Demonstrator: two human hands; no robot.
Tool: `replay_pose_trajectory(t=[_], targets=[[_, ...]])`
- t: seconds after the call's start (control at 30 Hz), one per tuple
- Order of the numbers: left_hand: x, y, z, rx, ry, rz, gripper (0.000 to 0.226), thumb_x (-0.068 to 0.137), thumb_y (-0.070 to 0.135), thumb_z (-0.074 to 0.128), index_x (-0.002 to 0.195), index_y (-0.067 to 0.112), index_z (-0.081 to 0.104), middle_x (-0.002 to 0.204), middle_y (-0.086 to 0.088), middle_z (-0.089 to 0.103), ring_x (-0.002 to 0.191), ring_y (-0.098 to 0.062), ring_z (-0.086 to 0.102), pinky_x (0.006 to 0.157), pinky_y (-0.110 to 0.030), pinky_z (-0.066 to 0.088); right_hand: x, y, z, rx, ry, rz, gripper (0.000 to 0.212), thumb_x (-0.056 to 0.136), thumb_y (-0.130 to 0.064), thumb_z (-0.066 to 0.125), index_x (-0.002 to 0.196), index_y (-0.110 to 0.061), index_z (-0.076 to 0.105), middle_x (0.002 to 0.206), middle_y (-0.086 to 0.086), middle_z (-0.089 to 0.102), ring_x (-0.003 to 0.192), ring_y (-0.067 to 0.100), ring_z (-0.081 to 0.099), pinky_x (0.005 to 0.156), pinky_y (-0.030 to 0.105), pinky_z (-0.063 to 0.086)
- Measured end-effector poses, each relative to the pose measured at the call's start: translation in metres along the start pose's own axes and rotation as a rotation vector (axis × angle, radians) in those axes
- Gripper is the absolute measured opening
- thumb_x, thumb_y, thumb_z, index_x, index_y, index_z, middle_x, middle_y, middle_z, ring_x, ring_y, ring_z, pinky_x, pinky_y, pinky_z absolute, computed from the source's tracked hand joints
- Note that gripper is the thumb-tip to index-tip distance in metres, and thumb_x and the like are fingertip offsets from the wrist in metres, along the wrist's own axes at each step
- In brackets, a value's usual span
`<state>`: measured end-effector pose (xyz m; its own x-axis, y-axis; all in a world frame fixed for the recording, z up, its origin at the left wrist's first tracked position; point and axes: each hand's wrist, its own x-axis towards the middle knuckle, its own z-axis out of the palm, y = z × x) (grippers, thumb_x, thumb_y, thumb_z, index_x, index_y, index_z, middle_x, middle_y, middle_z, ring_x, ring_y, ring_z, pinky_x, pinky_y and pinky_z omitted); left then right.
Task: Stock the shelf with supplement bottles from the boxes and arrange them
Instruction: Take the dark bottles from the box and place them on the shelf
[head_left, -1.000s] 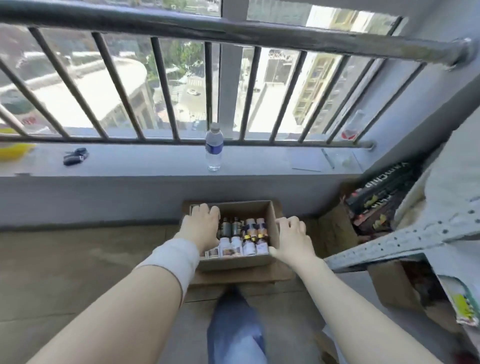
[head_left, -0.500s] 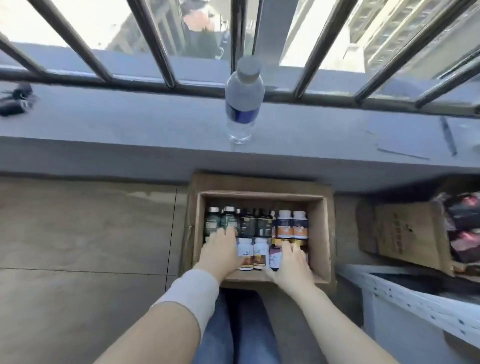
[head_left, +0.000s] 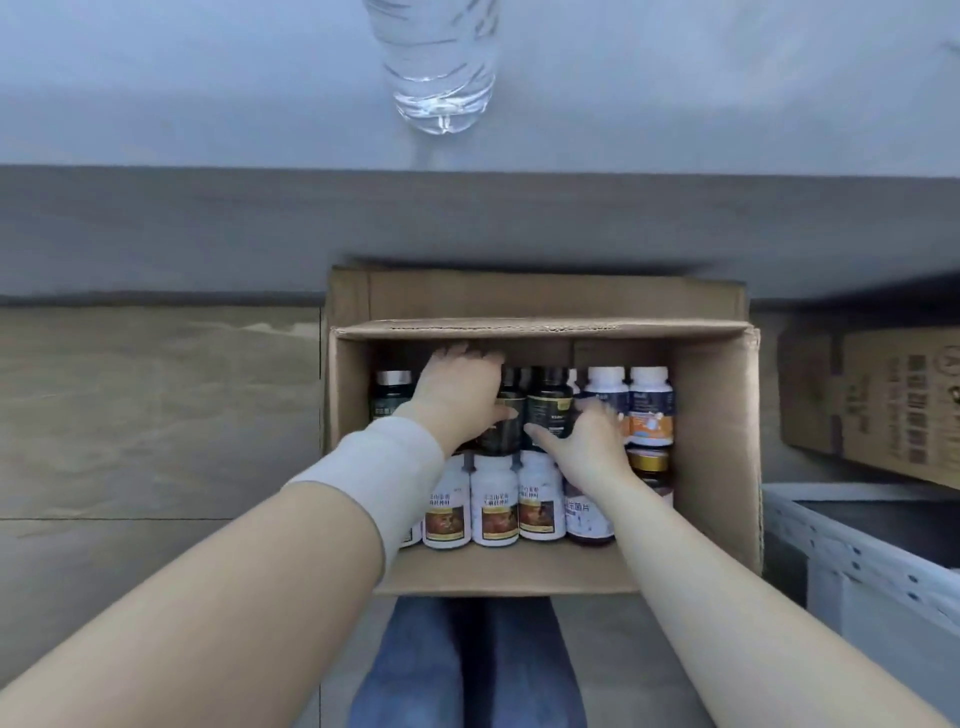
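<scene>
1. The left hand (head_left: 457, 395) lies over the back-row caps in the cardboard box (head_left: 719, 441). Its fingertips dip out of sight behind them, so whether it grips anything cannot be told. Its thumb lies across a dark bottle (head_left: 498, 434)
2. The right hand (head_left: 587, 441) is motion-blurred, fingers spread wide. Its thumb is at the foot of a second dark bottle (head_left: 549, 410), with the fingers just beside the white-capped bottles (head_left: 649, 410)
3. The front-row white bottles (head_left: 493, 501) are partly covered by both wrists
4. The water bottle (head_left: 439, 67) on the ledge (head_left: 182, 78) is cut off at the top
</scene>
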<state>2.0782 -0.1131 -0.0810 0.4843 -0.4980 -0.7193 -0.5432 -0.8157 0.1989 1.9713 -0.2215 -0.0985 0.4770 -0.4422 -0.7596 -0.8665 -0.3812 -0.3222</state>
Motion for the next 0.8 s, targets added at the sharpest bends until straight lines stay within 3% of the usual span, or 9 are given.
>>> replay_pose_trajectory(t=[0.1,0.2,0.33,0.43,0.53,0.67,0.8], targets=[[-0.002,0.0,0.0,-0.127,0.055,-0.041,0.065,0.081,0.05,0.063,0.137,0.023,0.042,0.14,-0.006,0.048,0.134,-0.026,0.035,0.109,-0.037,0.026,0.0,0.003,-0.008,0.126,-0.001,-0.006,0.055,0.074,-0.031,0.076,0.115,-0.004,0.052,0.117,0.012,0.057,0.112,0.027,0.054,0.091,0.033,0.046],[-0.007,0.008,-0.001,-0.219,0.102,-0.059,0.07,0.077,0.049,0.068,0.138,0.025,0.043,0.139,-0.008,0.047,0.132,-0.028,0.038,0.107,-0.036,0.03,-0.005,0.007,-0.022,0.206,-0.028,-0.019,0.062,0.073,-0.027,0.077,0.122,-0.007,0.044,0.118,0.006,0.057,0.109,0.02,0.055,0.082,0.026,0.041],[-0.021,0.02,-0.004,-0.457,0.155,-0.082,0.063,0.076,0.034,0.074,0.132,0.024,0.048,0.132,-0.006,0.047,0.121,-0.023,0.048,0.099,-0.029,0.037,-0.017,0.016,-0.041,0.31,-0.039,-0.06,0.065,0.071,-0.027,0.079,0.122,-0.013,0.043,0.12,0.002,0.055,0.109,0.016,0.053,0.091,0.029,0.043],[-0.038,0.027,-0.015,-0.594,0.209,-0.042,0.05,0.074,0.025,0.077,0.12,0.019,0.057,0.12,-0.003,0.05,0.11,-0.017,0.054,0.091,-0.02,0.036,-0.038,0.023,-0.059,0.369,-0.073,-0.076,0.057,0.073,-0.028,0.077,0.12,-0.015,0.047,0.117,0.0,0.054,0.104,0.013,0.052,0.086,0.026,0.041],[-0.066,0.034,-0.035,-0.708,0.2,-0.004,0.043,0.074,0.026,0.078,0.111,0.021,0.057,0.113,0.001,0.055,0.103,-0.013,0.056,0.086,-0.021,0.044,-0.073,0.03,-0.081,0.431,-0.071,-0.077,0.043,0.073,-0.028,0.076,0.108,-0.02,0.051,0.118,0.004,0.056,0.106,0.017,0.055,0.089,0.029,0.044],[-0.126,0.054,-0.075,-0.857,0.132,0.062,0.034,0.076,0.028,0.075,0.103,0.024,0.055,0.1,0.009,0.062,0.096,-0.01,0.058,0.072,-0.016,0.043,-0.145,0.04,-0.109,0.607,-0.021,-0.055,0.044,0.077,-0.021,0.074,0.111,-0.022,0.047,0.108,-0.003,0.059,0.104,0.016,0.057,0.088,0.028,0.043],[-0.199,0.089,-0.105,-0.957,0.053,0.199,0.025,0.079,0.024,0.073,0.103,0.025,0.062,0.102,0.001,0.067,0.095,-0.014,0.062,0.082,-0.027,0.05,-0.23,0.061,-0.124,0.774,0.055,-0.063,0.049,0.079,-0.031,0.071,0.122,-0.019,0.05,0.115,-0.003,0.062,0.109,0.014,0.057,0.098,0.031,0.042]])
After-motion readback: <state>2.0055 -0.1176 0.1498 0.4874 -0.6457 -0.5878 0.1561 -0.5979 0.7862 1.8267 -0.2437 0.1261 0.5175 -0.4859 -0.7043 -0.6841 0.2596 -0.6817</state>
